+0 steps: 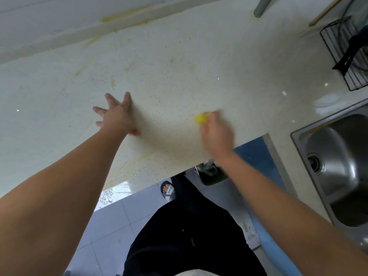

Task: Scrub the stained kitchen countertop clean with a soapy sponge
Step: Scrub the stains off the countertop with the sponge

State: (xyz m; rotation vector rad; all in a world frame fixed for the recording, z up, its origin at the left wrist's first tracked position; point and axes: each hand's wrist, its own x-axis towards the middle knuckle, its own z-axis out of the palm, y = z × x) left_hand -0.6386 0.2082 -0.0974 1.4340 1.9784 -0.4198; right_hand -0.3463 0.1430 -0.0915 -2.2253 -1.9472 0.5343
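Note:
The speckled pale countertop (169,72) fills the upper view, with yellowish stains (113,83) left of centre and along the back edge (123,15). My left hand (117,114) lies flat on the counter with its fingers spread. To its right, my right hand (216,132) grips a yellow sponge (201,118) against the surface; hand and sponge are motion-blurred, and most of the sponge is hidden under the fingers. Wet soapy droplets (115,184) sit by the near counter edge.
A steel sink (338,166) is set into the counter at the right. A black wire rack (346,54) stands at the far right. A grey pipe (260,6) rises at the back. Below the counter edge are tiled floor, my dark trousers and a sandalled foot (168,190).

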